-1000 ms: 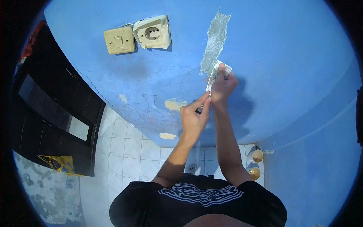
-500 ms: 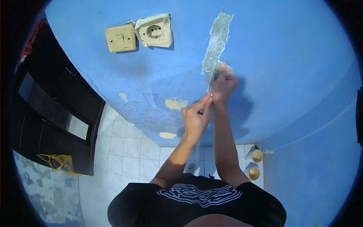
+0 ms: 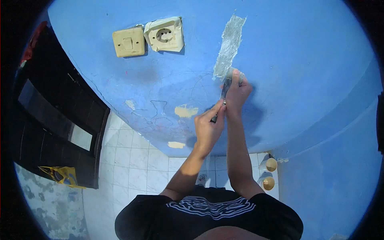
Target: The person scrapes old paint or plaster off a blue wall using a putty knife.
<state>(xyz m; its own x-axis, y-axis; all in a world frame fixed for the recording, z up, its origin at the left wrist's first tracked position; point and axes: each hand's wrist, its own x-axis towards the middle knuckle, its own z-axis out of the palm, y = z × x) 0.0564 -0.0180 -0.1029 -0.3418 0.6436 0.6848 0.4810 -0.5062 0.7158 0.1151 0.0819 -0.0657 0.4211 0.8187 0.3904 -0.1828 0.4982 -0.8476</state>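
In the head view, my left hand (image 3: 208,125) is closed around the dark handle of a putty knife (image 3: 226,89), which points up along the blue wall (image 3: 292,60). My right hand (image 3: 239,93) is closed at the blade, one fingertip pressed near its upper end; part of the blade is hidden behind that hand. The blade meets the lower end of a long grey scraped patch (image 3: 230,44) with ragged edges, where paint is off the wall.
A light switch (image 3: 129,41) and a socket (image 3: 164,35) sit on the wall at upper left. Cream filler spots (image 3: 186,111) mark it lower down. Two cups (image 3: 269,183) stand on the tiled floor (image 3: 138,156) at right. A dark door (image 3: 60,108) is on the left, with a yellow bag (image 3: 64,176) below.
The view has shifted very slightly. Both hands and the putty knife keep nearly the same place at the lower end of the grey patch.
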